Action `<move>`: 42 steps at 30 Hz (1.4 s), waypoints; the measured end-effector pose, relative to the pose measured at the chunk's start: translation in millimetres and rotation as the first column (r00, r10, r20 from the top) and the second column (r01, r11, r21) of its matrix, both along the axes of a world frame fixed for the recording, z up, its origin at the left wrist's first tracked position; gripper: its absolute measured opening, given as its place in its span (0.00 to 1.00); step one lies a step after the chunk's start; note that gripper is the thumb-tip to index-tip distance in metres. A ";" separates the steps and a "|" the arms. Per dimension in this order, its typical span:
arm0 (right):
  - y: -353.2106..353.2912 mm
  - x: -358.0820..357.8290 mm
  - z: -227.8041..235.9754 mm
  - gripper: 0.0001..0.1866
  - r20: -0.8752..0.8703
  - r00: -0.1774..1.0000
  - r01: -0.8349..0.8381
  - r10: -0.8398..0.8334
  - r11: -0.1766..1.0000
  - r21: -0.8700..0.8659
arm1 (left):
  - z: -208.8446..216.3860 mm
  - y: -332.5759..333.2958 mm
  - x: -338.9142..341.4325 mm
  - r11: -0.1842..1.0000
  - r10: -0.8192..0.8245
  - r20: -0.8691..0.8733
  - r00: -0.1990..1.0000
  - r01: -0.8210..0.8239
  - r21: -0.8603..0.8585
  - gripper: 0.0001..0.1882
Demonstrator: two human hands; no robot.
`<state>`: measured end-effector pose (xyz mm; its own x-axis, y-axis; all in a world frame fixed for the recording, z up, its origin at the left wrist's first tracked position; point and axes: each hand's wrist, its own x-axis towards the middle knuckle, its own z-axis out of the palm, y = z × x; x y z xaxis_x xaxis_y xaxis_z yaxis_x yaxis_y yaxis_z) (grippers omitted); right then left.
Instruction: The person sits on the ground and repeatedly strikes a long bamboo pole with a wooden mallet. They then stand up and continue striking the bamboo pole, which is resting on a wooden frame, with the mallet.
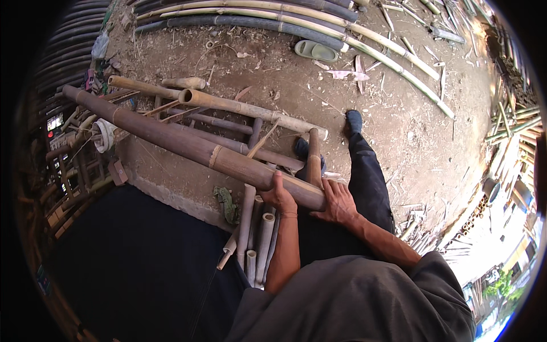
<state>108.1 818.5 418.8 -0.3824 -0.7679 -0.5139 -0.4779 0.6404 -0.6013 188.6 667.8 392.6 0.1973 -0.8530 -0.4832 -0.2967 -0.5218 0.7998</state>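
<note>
A thick dark-brown bamboo pole (165, 135) slants across from the far left down to my hands, its near end in front of my body. My left hand (280, 197) closes round it from below, thumb up along its near side. At the pole's near end my right hand (338, 203) grips, thumb underneath and fingers on the far side. Beneath the pole stands a low bamboo frame with a pale top rail (250, 109) and a short brown upright piece (314, 157) close to my right fingers. Part of the frame is hidden by the pole.
Several long bamboo poles (399, 52) lie across the ground at the far side, beside a green sandal (316, 51). Cut bamboo lengths (264, 239) stand next to my left forearm, near a crumpled green cloth (227, 204). Bamboo piles line the right edge.
</note>
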 end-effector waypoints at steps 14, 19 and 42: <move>2.3 3.3 7.8 0.57 -0.104 0.994 -0.002 -0.033 0.948 -0.317 | -11.1 9.1 -0.7 0.996 0.035 0.060 0.998 -0.030 -0.081 0.38; -3.7 28.0 -29.2 0.57 -0.002 0.998 -0.058 0.058 0.977 -0.207 | -9.0 -7.7 17.3 1.000 0.018 -0.008 1.000 -0.017 0.026 0.39; -2.1 -24.0 -30.6 0.57 0.053 0.977 -0.191 0.205 0.962 -0.196 | -21.4 13.0 -15.2 0.999 -0.005 0.177 0.984 0.013 -0.044 0.43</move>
<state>84.1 816.4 388.2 -0.1802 -0.9104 -0.3725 -0.5347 0.4085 -0.7398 173.4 680.8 371.2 0.2679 -0.8753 -0.4026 -0.4400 -0.4829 0.7571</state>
